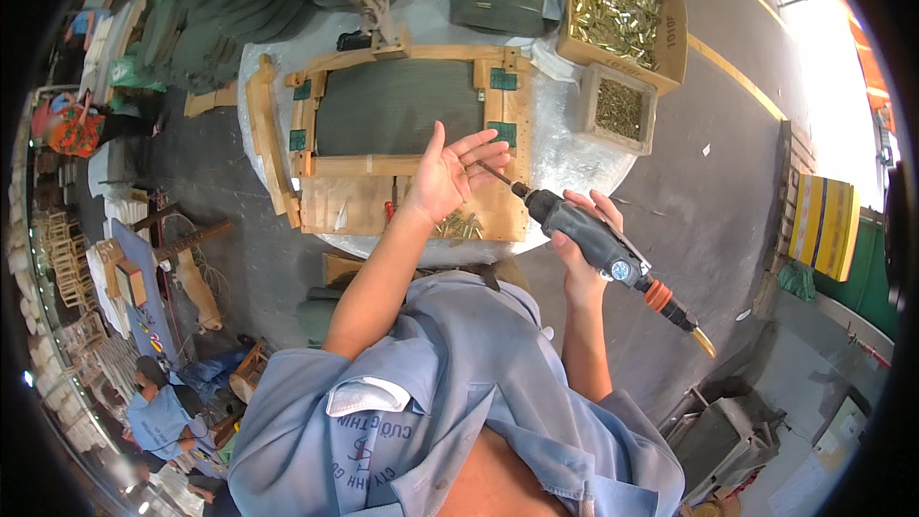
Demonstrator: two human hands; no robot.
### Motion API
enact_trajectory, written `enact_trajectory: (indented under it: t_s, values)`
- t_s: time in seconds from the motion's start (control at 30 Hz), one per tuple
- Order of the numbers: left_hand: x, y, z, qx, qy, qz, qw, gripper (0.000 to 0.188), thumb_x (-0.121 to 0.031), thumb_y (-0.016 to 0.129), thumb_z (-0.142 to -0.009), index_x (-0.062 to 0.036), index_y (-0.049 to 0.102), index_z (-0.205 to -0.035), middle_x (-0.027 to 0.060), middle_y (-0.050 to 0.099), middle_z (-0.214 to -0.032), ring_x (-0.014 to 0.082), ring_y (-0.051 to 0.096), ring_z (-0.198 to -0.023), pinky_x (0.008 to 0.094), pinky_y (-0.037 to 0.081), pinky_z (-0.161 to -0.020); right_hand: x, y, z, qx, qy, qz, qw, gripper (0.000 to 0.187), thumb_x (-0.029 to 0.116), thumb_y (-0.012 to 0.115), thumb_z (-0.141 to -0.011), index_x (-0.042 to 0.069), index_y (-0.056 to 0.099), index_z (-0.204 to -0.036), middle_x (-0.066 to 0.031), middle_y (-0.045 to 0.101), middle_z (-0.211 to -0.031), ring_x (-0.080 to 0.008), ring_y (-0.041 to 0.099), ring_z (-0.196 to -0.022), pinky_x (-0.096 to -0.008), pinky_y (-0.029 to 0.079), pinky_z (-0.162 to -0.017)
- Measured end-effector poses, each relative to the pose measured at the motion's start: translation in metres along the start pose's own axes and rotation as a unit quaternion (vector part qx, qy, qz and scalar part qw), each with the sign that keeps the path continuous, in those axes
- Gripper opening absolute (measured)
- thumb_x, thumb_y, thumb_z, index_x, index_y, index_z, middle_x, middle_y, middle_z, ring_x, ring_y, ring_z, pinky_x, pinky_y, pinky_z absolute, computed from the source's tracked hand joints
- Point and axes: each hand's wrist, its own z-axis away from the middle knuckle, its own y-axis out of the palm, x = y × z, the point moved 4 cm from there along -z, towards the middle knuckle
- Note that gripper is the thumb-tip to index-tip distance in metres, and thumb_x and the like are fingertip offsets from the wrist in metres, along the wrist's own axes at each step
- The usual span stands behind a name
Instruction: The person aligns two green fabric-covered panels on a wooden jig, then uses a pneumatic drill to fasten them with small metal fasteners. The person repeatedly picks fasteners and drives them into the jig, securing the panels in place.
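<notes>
Head view looks down on a round desk (574,158) wrapped in clear plastic, with a person in a blue shirt standing at its near edge. At the far left other people work on the floor among stacks of small wooden frames (72,258); one in a blue top (158,416) sits low at the near left. Moving right, a curved wooden rail (271,148) lies on the left side of the desk, touching a wooden seat frame (412,139) that has a dark green panel in its middle and small green tags at its corners. Green cushions (239,0) are piled beyond the desk. The left hand (448,177) is raised over the near right part of the frame, palm up and fingers spread wide, gripping nothing; its fingertips reach to the thin bit of the tool. Just below it a small heap of brass screws (459,225) lies on the frame's near board. To the right, the right hand (584,244) is closed around the grey body of a pneumatic screwdriver (598,244), its bit pointing up left toward the left hand's fingers and its orange hose fitting trailing to the near right. On the far right of the desk stand a large cardboard box (670,38) of brass fittings and a smaller box (620,107) of dark screws
</notes>
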Motion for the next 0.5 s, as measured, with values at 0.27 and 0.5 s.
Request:
enact_trajectory:
  t_s: [0.27, 0.5]
  values:
    - [-0.010, -0.075, 0.034, -0.081, -0.042, -0.005, 0.996, 0.056, -0.047, 0.051, -0.112, 0.0018, 0.065, -0.135, 0.0173, 0.075, -0.119, 0.0269, 0.077, -0.104, 0.0384, 0.066, -0.089, 0.000, 0.049, 0.028, -0.056, 0.078, -0.023, 0.995, 0.083, 0.017, 0.084, -0.083, 0.008, 0.042, -0.154, -0.0232, 0.063, -0.139, -0.0326, 0.067, -0.122, -0.0447, 0.068, -0.083]
    - [-0.019, -0.105, 0.066, -0.073, -0.072, 0.040, 0.994, 0.025, -0.024, 0.076, -0.101, -0.0014, 0.075, -0.113, 0.0093, 0.078, -0.098, 0.0172, 0.078, -0.083, 0.0297, 0.067, -0.072, 0.002, 0.096, 0.050, -0.067, 0.081, -0.002, 0.994, 0.083, 0.015, 0.082, -0.082, 0.010, 0.041, -0.155, -0.0231, 0.062, -0.140, -0.0330, 0.067, -0.123, -0.0445, 0.068, -0.082]
